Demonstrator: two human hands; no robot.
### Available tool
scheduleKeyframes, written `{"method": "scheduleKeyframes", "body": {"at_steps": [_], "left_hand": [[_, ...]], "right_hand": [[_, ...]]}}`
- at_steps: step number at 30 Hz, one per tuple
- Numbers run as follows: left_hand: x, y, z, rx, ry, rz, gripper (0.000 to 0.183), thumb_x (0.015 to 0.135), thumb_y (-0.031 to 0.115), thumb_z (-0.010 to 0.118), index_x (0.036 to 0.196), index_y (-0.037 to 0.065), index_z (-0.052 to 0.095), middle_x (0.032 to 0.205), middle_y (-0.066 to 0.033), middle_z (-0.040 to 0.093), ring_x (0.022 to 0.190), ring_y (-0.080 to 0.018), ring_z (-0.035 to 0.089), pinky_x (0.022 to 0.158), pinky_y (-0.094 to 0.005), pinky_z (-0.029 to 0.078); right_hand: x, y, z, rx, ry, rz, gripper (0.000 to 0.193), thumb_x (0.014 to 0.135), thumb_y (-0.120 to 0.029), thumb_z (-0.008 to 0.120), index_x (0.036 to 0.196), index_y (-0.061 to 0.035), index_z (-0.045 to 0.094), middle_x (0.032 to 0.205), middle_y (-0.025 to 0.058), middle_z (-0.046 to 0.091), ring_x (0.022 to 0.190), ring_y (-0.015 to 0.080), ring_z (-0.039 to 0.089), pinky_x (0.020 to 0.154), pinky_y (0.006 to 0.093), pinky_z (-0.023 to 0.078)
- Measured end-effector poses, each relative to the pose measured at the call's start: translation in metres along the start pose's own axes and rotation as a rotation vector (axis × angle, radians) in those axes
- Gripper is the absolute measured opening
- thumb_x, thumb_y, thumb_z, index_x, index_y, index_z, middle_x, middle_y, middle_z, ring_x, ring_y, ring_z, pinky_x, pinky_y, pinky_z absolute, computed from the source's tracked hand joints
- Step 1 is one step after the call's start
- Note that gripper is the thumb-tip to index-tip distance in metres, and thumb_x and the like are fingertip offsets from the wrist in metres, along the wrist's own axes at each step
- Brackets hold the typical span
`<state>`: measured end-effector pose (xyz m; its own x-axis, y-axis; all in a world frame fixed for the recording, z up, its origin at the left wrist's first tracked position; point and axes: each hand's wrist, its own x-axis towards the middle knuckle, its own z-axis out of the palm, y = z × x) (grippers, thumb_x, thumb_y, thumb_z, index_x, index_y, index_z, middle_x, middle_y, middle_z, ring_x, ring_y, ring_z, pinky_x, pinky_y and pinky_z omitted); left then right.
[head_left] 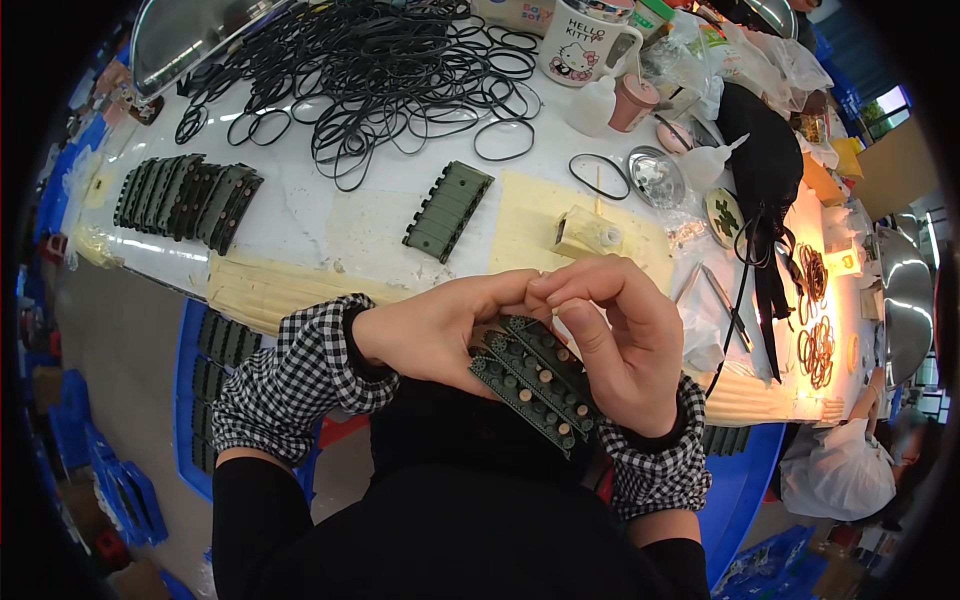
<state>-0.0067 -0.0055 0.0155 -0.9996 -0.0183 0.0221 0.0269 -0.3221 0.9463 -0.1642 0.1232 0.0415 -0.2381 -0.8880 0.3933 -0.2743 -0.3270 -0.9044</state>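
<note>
In front of my chest, a dark green plastic toy-tank chassis [535,385] is tilted, its rows of small round wheels facing up. My left hand [435,325] grips it by the far left side, with the fingers partly hidden behind it. My right hand [630,345] is curled against the far right side. Its thumb and fingers pinch close to the left fingertips, and what lies between them is hidden. On the table just beyond my hands lies a single green chassis [448,212], flat side up.
Black rubber bands [370,80] lie heaped at the back. A row of green chassis [187,200] stands at left. To the right are a yellowish block [588,232], tweezers [727,308], a white mug [585,45] and a black bag [760,150]. Blue trays [187,400] sit below the table edge.
</note>
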Motion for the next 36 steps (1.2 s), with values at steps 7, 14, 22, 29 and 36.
{"method": "scheduleKeyframes", "body": {"at_steps": [7,14,22,29,36], "left_hand": [[0.001,0.002,0.000,-0.004,-0.009,-0.065,0.072,0.076,0.004,0.081,0.134,0.001,0.039,0.123,-0.0061,0.055,0.117,-0.0137,0.055,0.101,-0.0295,0.046],[0.004,-0.003,-0.004,0.032,-0.084,-0.039,0.050,0.078,0.004,0.081,0.112,0.004,0.045,0.121,-0.0121,0.062,0.127,-0.0233,0.053,0.111,-0.0380,0.038],[0.002,-0.005,-0.006,0.028,-0.068,-0.018,0.048,0.078,0.005,0.081,0.109,0.004,0.045,0.122,-0.0135,0.063,0.127,-0.0242,0.053,0.112,-0.0386,0.038],[0.000,-0.005,-0.004,0.011,-0.036,-0.032,0.058,0.076,0.004,0.082,0.122,0.002,0.045,0.124,-0.0080,0.057,0.119,-0.0151,0.055,0.101,-0.0308,0.045],[-0.001,-0.008,-0.005,0.002,-0.053,0.036,0.082,0.076,0.002,0.080,0.144,0.001,0.034,0.129,-0.0075,0.054,0.120,-0.0141,0.053,0.102,-0.0308,0.047]], "right_hand": [[0.000,0.000,-0.003,-0.040,-0.039,-0.006,0.006,0.092,-0.003,0.063,0.096,0.0017,0.062,0.092,0.0102,0.067,0.084,0.0185,0.065,0.076,0.0278,0.051],[0.008,0.009,-0.028,-0.445,0.375,-0.136,0.004,0.093,-0.002,0.061,0.095,0.0014,0.061,0.098,0.0106,0.066,0.087,0.0187,0.063,0.077,0.0291,0.049],[0.018,0.015,-0.038,-1.010,0.304,-0.291,0.007,0.084,-0.001,0.068,0.088,-0.0014,0.063,0.088,0.0107,0.065,0.082,0.0278,0.059,0.072,0.0383,0.046],[0.007,-0.009,-0.012,-0.110,0.022,-0.151,0.005,0.087,-0.005,0.069,0.088,-0.0022,0.065,0.094,0.0114,0.069,0.089,0.0256,0.064,0.085,0.0351,0.050],[0.011,-0.006,0.002,-0.002,-0.139,-0.087,0.006,0.087,-0.006,0.069,0.088,-0.0023,0.064,0.095,0.0097,0.070,0.091,0.0241,0.066,0.080,0.0329,0.051]]}}
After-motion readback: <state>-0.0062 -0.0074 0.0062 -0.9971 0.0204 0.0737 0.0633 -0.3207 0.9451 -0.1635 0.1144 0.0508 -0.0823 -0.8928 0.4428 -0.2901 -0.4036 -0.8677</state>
